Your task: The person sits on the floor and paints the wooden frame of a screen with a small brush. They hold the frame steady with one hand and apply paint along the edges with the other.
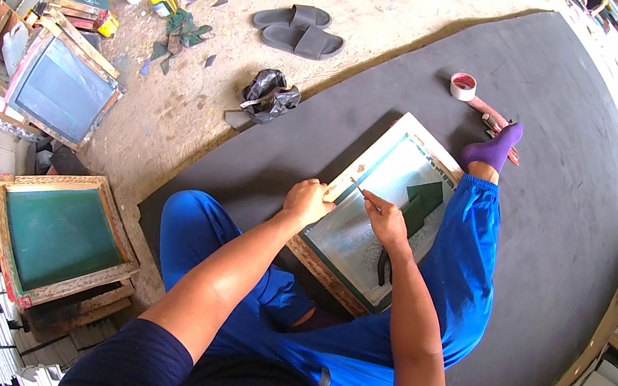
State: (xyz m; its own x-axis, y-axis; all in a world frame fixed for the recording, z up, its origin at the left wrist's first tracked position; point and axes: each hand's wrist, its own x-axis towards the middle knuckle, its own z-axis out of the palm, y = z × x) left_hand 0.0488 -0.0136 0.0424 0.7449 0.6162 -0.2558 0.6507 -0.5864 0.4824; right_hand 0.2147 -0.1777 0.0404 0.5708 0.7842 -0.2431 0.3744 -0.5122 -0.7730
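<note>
At centre, left hand (309, 203) clamps the frame (373, 155); right hand (386, 222) pinches a tool (358, 188); edge work seems underway, next needing steady bracing.

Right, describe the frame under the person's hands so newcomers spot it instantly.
Find the broad dark surface, then the purple sock. Below and left of it lies a wooden frame; its silvery panel is unlike the green panel and bluish panel at left.
</note>
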